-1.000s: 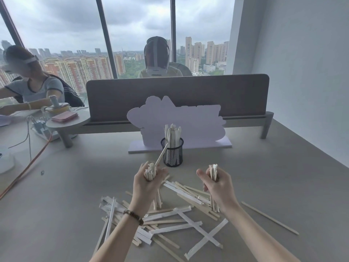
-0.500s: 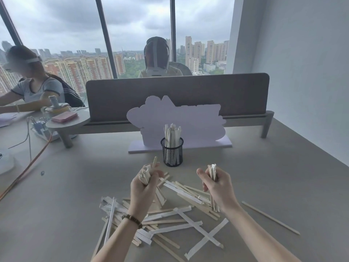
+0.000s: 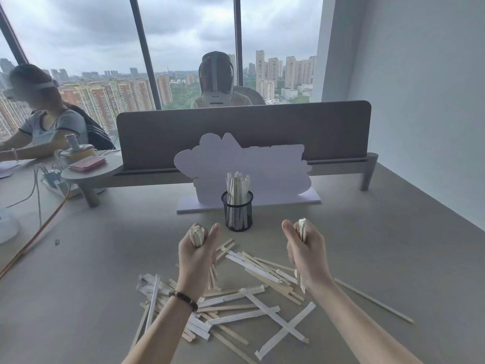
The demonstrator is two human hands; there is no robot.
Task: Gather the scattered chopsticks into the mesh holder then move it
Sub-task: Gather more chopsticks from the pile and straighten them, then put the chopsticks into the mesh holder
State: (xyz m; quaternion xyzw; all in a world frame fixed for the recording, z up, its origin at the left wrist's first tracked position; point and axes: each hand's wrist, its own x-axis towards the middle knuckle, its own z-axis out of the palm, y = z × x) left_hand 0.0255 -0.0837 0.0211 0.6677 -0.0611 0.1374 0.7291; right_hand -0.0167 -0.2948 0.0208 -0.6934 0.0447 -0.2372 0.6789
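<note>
Black cylindrical wire-mesh holder (image 3: 237, 214) standing upright, part-filled. Nearer me than it, my left hand (image 3: 197, 256) and right hand (image 3: 305, 254) are each gripping upright bundles; pale wooden and paper-sleeved chopsticks (image 3: 252, 269) are lying crisscrossed beneath.

A high-rise office: a grey surface (image 3: 367, 245) with a divider panel (image 3: 262, 132), a seated person (image 3: 47, 122) at the neighbouring desk, and tall windows (image 3: 183, 48) overlooking city towers.

One black mesh holder (image 3: 237, 214), part-filled with chopsticks. Two hands, left hand (image 3: 197, 256) and right hand (image 3: 305, 254), each gripping one bundle. Loose chopsticks (image 3: 252, 298) on table: too tangled to count.
</note>
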